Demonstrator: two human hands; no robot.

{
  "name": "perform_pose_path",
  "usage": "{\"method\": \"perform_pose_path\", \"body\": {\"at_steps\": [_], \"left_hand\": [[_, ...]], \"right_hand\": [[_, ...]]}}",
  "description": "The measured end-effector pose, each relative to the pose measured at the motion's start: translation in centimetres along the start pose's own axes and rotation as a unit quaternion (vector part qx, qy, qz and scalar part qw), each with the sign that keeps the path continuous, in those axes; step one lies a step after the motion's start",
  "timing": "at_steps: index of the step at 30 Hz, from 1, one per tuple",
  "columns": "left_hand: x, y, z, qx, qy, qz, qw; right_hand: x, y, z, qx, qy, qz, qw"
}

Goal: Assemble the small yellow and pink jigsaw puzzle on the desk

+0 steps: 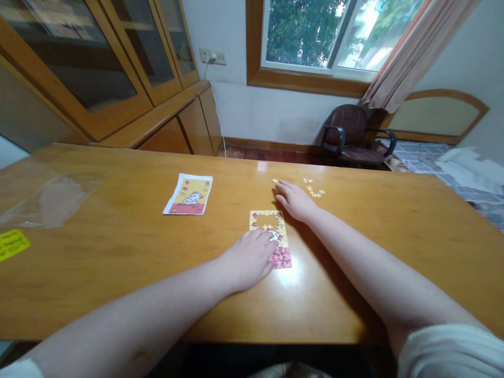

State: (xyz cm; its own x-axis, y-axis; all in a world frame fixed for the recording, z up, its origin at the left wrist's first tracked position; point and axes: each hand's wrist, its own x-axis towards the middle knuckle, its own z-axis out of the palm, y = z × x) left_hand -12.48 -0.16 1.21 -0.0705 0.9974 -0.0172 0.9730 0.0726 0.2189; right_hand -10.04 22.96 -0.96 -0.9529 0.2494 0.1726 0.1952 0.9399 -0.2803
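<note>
A small jigsaw puzzle (275, 223), yellow above and red below, lies partly assembled on the wooden table (118, 252). My left hand (250, 258) rests flat on its left half, fingers stretched over the pieces. My right hand (294, 200) reaches past the puzzle's top right corner, fingers extended flat on the table near a single loose piece (274, 180). More loose yellow pieces (315, 190) lie just right of that hand. A printed reference card (189, 195) with the same picture lies to the left.
A clear plastic bag (51, 197) and a yellow label (11, 244) lie at the table's left end. Wooden glass-door cabinets (118, 68) stand at the left. An office chair (350, 134) sits under the window behind the table.
</note>
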Motion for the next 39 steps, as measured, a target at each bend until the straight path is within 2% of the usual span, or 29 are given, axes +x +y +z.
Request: {"method": "perform_pose_path", "body": {"at_steps": [4, 7, 12, 16, 21, 24, 29, 35, 37, 39], "left_hand": [[0.0, -0.1, -0.2, -0.012, -0.01, -0.004, 1.0], [0.1, -0.1, -0.3, -0.013, -0.007, -0.003, 1.0], [0.1, -0.3, -0.1, -0.004, -0.003, 0.005, 1.0], [0.0, -0.3, 0.1, 0.012, 0.001, 0.021, 1.0], [-0.2, 0.0, 0.3, 0.03, -0.006, 0.016, 0.999], [-0.3, 0.2, 0.2, 0.033, -0.008, 0.007, 0.999], [-0.2, 0.2, 0.2, 0.024, -0.011, 0.0, 1.0], [-0.2, 0.2, 0.0, 0.023, -0.01, 0.001, 1.0], [-0.2, 0.3, -0.1, 0.025, -0.01, 0.001, 1.0], [-0.2, 0.3, -0.2, 0.028, -0.009, 0.001, 1.0]], "right_hand": [[2.7, 1.9, 1.2, -0.008, -0.074, -0.014, 0.997], [2.9, 2.0, 1.5, -0.013, -0.1, -0.019, 0.995], [-0.8, 1.4, 0.3, 0.002, -0.094, -0.009, 0.996], [-4.0, 1.1, -0.9, -0.027, -0.082, 0.03, 0.996], [-4.4, 0.3, -1.1, -0.094, -0.059, 0.022, 0.994], [-4.1, -0.1, -0.9, -0.097, -0.037, 0.034, 0.994], [-4.3, 0.1, -0.7, -0.035, 0.009, 0.057, 0.998], [-4.8, 0.3, -0.8, 0.078, 0.037, 0.037, 0.996], [-5.0, 0.1, -1.1, 0.131, 0.046, 0.053, 0.989], [-5.2, -0.3, -1.4, 0.194, 0.048, 0.096, 0.975]]}}
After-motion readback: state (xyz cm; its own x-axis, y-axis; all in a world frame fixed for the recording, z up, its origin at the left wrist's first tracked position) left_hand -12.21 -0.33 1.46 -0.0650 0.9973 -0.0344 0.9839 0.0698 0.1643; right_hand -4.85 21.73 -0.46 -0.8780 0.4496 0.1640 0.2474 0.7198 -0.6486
